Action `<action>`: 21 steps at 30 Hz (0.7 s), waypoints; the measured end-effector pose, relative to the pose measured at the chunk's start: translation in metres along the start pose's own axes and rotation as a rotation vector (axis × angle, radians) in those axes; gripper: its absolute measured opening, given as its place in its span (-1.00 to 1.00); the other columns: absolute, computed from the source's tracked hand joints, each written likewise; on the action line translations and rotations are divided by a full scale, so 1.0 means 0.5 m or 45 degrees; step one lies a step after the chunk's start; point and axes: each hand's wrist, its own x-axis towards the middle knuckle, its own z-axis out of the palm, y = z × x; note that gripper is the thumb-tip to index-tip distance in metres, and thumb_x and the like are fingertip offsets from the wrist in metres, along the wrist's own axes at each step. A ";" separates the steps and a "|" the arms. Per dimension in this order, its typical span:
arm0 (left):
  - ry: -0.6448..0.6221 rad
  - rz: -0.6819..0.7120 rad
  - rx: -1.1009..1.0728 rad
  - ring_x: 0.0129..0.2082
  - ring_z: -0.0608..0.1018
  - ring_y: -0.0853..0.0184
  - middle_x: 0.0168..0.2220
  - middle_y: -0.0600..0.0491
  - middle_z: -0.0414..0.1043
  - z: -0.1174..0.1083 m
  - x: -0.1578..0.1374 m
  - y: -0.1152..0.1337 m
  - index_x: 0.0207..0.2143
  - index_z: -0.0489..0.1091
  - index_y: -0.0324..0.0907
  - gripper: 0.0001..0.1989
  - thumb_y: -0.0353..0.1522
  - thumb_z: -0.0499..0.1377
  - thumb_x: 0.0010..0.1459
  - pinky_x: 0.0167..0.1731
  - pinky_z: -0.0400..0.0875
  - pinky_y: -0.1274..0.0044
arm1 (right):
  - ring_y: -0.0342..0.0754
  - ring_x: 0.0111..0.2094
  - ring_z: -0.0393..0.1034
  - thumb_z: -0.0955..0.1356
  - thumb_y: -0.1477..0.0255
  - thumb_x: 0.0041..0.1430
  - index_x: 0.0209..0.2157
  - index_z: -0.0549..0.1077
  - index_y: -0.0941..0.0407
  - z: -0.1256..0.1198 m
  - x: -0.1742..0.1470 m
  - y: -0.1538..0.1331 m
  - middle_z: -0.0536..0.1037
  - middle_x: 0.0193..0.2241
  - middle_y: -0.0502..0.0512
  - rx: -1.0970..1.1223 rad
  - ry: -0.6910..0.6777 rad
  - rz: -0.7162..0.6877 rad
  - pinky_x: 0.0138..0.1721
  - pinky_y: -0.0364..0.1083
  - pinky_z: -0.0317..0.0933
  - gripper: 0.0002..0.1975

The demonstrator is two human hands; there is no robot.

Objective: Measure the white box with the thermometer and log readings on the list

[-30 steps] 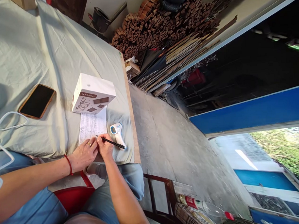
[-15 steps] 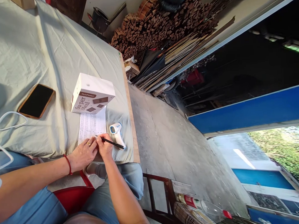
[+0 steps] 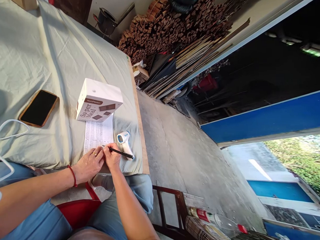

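A black pen is pinched in my right hand, its tip over the lower part of a printed sheet. My left hand, with a ring and a red cord bracelet, lies flat with fingers stretched across the sheet's lower edge, touching my right hand. On the sheet's far end stands a white box marked "Super Meal". A white and blue infrared thermometer rests just right of my right hand, partly behind the pen.
A phone in a brown case lies on the cloth-covered table, left of the box. A white cable loops at the left edge. The table's wooden edge runs along the right. A dark wooden chair stands at lower right.
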 end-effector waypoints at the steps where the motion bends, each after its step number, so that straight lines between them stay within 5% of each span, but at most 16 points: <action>1: 0.006 -0.002 -0.015 0.18 0.35 0.15 0.09 -0.17 0.36 -0.001 0.000 -0.001 0.04 0.34 -0.30 -0.66 -0.54 -0.03 0.25 0.14 0.25 0.34 | -0.10 -0.48 0.32 0.26 0.30 0.13 -0.45 0.33 0.07 0.000 0.000 0.001 0.45 -0.54 -0.03 -0.002 0.018 0.002 -0.36 -0.09 0.30 -0.84; 10: 0.033 0.017 0.011 0.13 0.40 0.13 0.07 -0.20 0.38 -0.001 0.000 0.001 0.01 0.36 -0.34 -0.69 -0.52 0.00 0.25 0.08 0.30 0.34 | -0.12 -0.48 0.29 0.27 0.27 0.13 -0.45 0.33 0.08 0.001 0.000 0.006 0.43 -0.54 -0.04 -0.021 0.022 0.006 -0.36 -0.10 0.27 -0.81; 14: 0.074 0.093 -0.165 -0.21 0.54 0.21 -0.21 -0.08 0.48 -0.015 0.009 -0.029 -0.21 0.41 -0.24 -0.84 -0.34 0.09 0.27 -0.19 0.42 0.38 | -0.10 -0.45 0.31 0.24 0.26 0.19 -0.41 0.34 0.10 0.001 -0.006 0.010 0.42 -0.51 -0.03 -0.050 0.190 0.018 -0.34 -0.10 0.26 -0.78; 16: 0.257 0.013 -0.266 -0.36 0.52 0.28 -0.31 -0.01 0.45 -0.029 0.018 -0.070 -0.27 0.37 -0.20 -0.82 -0.28 0.08 0.28 -0.30 0.42 0.42 | -0.07 -0.37 0.37 0.21 0.27 0.25 -0.32 0.38 0.13 0.001 -0.005 0.010 0.47 -0.42 0.04 -0.069 0.295 -0.018 -0.27 -0.07 0.28 -0.76; 19: 0.764 -0.332 -0.411 -0.27 0.50 0.28 -0.27 0.00 0.40 -0.056 0.030 -0.162 -0.20 0.31 -0.17 -0.87 -0.32 0.09 0.24 -0.25 0.45 0.42 | -0.01 -0.25 0.42 0.19 0.31 0.31 -0.18 0.42 0.14 0.004 0.018 0.004 0.52 -0.31 0.12 -0.168 0.278 -0.144 -0.17 -0.03 0.28 -0.74; 21: 1.022 -0.602 -0.541 -0.21 0.49 0.26 -0.19 -0.02 0.36 -0.070 0.037 -0.226 -0.11 0.27 -0.16 -0.74 -0.32 0.16 0.14 -0.19 0.46 0.38 | 0.02 -0.21 0.42 0.18 0.39 0.30 -0.10 0.43 0.14 0.012 0.051 -0.007 0.53 -0.28 0.14 -0.331 0.202 -0.165 -0.14 -0.01 0.27 -0.73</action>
